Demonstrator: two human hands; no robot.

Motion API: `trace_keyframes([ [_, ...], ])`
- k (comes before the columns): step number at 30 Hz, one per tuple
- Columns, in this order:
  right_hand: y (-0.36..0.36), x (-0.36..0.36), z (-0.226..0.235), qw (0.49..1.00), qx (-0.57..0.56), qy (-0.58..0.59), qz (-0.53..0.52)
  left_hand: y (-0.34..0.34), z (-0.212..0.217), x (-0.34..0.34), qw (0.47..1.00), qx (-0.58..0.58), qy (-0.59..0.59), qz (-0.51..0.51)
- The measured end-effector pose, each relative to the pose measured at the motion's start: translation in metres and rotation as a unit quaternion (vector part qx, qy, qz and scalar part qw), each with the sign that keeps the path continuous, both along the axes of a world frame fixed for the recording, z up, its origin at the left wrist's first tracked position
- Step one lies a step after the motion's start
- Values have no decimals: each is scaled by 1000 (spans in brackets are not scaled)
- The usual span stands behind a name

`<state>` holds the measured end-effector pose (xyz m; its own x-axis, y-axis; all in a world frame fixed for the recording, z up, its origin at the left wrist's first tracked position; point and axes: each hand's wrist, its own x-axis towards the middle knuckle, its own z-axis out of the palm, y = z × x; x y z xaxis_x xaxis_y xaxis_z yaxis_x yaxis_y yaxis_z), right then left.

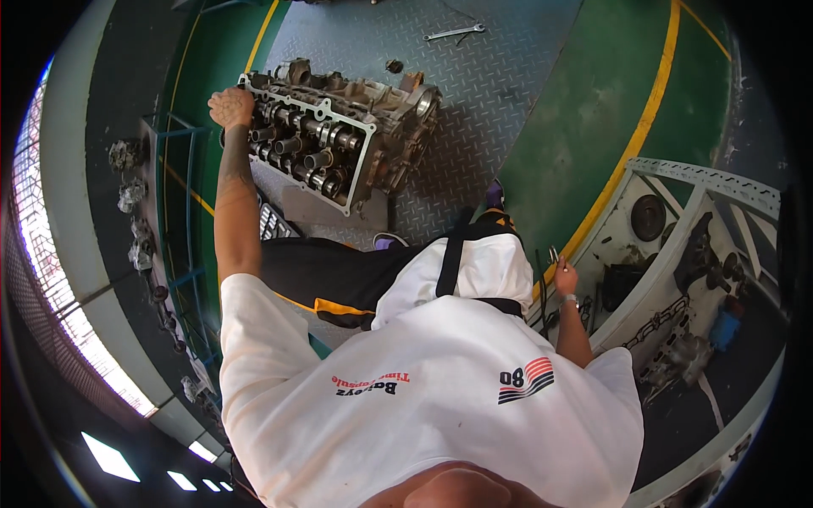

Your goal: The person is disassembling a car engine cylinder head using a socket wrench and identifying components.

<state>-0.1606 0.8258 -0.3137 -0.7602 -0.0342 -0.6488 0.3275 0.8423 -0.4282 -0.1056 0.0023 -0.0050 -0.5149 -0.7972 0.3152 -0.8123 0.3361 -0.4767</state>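
Note:
A cylinder head (398, 140) with exposed camshafts lies tilted on the metal plate floor, its pale gasket frame facing me. My left hand (231, 107) reaches out and is closed over its far left corner; the fingertips are partly hidden. On the right, low beside my body, my right hand (566, 278) is closed around a small shiny tool, which looks like a wrench (554, 254). Only the tool's bright end sticks out above the fingers. That hand is well apart from the cylinder head.
A combination wrench (454, 33) and a small dark part (394, 65) lie on the diamond-plate floor (500, 93). To the right stands a grey metal shelf (707, 178) with engine parts. Several metal parts line a blue-framed rack (179, 245) on the left.

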Motion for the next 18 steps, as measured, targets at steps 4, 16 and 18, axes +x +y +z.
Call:
trace_keyframes([
  [4,-7,-4,1,1000,-14,-5,3,1,6,0,997,66,43,28],
  [16,-28,-39,-13,995,-74,64,-9,15,14,-2,994,96,52,-2],
  [18,-34,-45,-8,998,-59,35,-4,17,14,-2,994,97,48,9],
])
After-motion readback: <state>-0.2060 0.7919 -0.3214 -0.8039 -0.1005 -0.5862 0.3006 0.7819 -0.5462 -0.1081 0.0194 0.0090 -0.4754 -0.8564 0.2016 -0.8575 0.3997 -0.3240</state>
